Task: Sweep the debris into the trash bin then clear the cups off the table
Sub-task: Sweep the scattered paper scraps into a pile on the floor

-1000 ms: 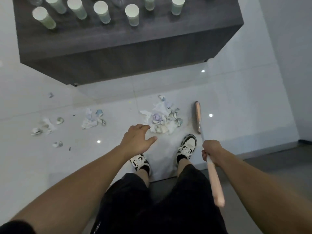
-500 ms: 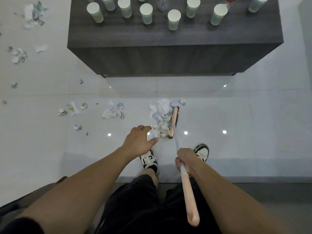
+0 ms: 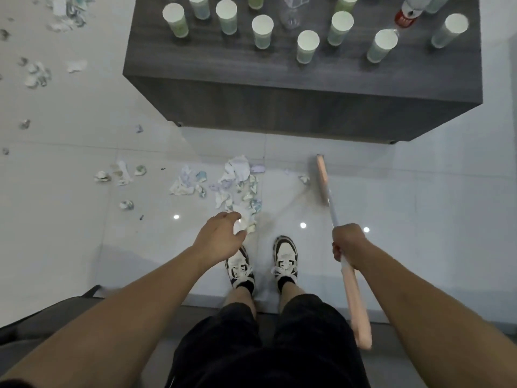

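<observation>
A heap of torn paper debris (image 3: 237,186) lies on the white tiled floor just ahead of my shoes. My right hand (image 3: 348,242) is shut on the pink-handled broom (image 3: 354,298). The broom's head (image 3: 322,177) rests on the floor to the right of the heap, apart from it. My left hand (image 3: 221,238) hovers over the near edge of the heap, fingers spread and holding nothing. Several paper cups (image 3: 307,46) stand upright on the dark wooden table (image 3: 279,110) beyond. No trash bin is in view.
More paper scraps (image 3: 120,175) are scattered to the left, with another patch (image 3: 36,74) at the far left. A red-capped bottle (image 3: 408,12) and a clear bottle (image 3: 293,9) stand among the cups. My shoes (image 3: 285,259) are on the tiles.
The broom head has pulled back from the heap to its right side. The heap now lies further left and more spread. The view has shifted left along the table.
</observation>
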Demonstrator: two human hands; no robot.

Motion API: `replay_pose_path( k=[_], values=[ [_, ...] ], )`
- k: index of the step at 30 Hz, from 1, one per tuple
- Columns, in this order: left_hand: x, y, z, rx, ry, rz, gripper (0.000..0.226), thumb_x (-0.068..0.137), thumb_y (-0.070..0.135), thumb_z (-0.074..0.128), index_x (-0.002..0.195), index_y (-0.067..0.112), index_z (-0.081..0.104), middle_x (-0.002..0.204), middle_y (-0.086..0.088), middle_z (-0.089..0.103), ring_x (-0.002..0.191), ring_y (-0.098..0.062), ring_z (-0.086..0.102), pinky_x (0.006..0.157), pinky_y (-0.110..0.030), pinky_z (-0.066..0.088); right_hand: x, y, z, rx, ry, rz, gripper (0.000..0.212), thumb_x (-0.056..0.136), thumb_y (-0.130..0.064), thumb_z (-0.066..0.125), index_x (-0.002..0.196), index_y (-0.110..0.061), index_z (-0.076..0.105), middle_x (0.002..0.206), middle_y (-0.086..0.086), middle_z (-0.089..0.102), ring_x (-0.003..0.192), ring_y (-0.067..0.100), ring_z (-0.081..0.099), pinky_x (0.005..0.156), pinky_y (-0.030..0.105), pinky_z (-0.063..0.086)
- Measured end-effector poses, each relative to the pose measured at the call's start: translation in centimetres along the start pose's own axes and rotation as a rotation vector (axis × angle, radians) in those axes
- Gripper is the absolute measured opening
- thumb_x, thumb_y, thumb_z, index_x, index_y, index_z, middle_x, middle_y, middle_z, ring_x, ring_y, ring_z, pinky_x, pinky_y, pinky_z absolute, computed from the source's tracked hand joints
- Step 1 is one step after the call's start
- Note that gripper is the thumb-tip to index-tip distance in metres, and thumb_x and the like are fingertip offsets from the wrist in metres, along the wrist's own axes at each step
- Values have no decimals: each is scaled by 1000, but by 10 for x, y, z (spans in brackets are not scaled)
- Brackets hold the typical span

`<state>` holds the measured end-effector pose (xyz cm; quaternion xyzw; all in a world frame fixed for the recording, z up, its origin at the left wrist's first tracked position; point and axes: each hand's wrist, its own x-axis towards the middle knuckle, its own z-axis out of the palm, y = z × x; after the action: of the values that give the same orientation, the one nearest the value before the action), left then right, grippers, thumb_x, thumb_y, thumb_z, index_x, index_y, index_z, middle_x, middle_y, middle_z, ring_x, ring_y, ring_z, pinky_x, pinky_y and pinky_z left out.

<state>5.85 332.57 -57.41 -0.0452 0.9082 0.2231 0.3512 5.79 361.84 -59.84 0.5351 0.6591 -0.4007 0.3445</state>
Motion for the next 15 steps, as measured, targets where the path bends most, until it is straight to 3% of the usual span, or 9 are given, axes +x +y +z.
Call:
replay_pose_path(
  k=[2, 5, 9, 13, 15],
  values=[
    [5, 4, 1, -4, 11, -33, 52, 94, 41, 54, 142, 22, 46, 141, -3, 48, 126, -22, 46, 95, -30, 37, 20, -16, -7, -20, 6, -22, 17, 87, 4, 42, 76, 4, 54, 46, 9, 49, 36, 21, 42, 46, 28, 39],
    [13, 11, 5, -37, 13, -87, 54, 94, 42, 54, 144, 21, 44, 144, -3, 46, 130, -22, 44, 101, -31, 35, 39, -33, 8, -53, -59, -20, 14, 91, 3, 42, 81, 2, 52, 59, 10, 46, 42, 20, 41, 46, 26, 37],
    [19, 13, 1, -55, 0, -116, 56, 94, 41, 53, 145, 21, 42, 146, -3, 44, 131, -22, 42, 101, -28, 32, 25, -44, 55, -178, -183, -63, 13, 86, 10, 44, 80, 4, 53, 59, 15, 51, 41, 23, 46, 40, 25, 39],
    [25, 6, -16, -45, -3, -144, 55, 94, 40, 52, 145, 22, 41, 144, -3, 44, 129, -22, 44, 98, -29, 35, -3, -54, 98, -291, -346, -93, 18, 90, 3, 50, 76, -8, 48, 66, 10, 49, 49, 21, 47, 43, 26, 41],
    [29, -1, -28, -35, -12, -138, 54, 94, 39, 52, 145, 22, 41, 143, -4, 45, 127, -24, 45, 98, -31, 36, -12, -62, 112, -341, -365, -88, 16, 89, 4, 50, 77, -6, 49, 66, 11, 48, 48, 20, 44, 39, 22, 39]
  ],
)
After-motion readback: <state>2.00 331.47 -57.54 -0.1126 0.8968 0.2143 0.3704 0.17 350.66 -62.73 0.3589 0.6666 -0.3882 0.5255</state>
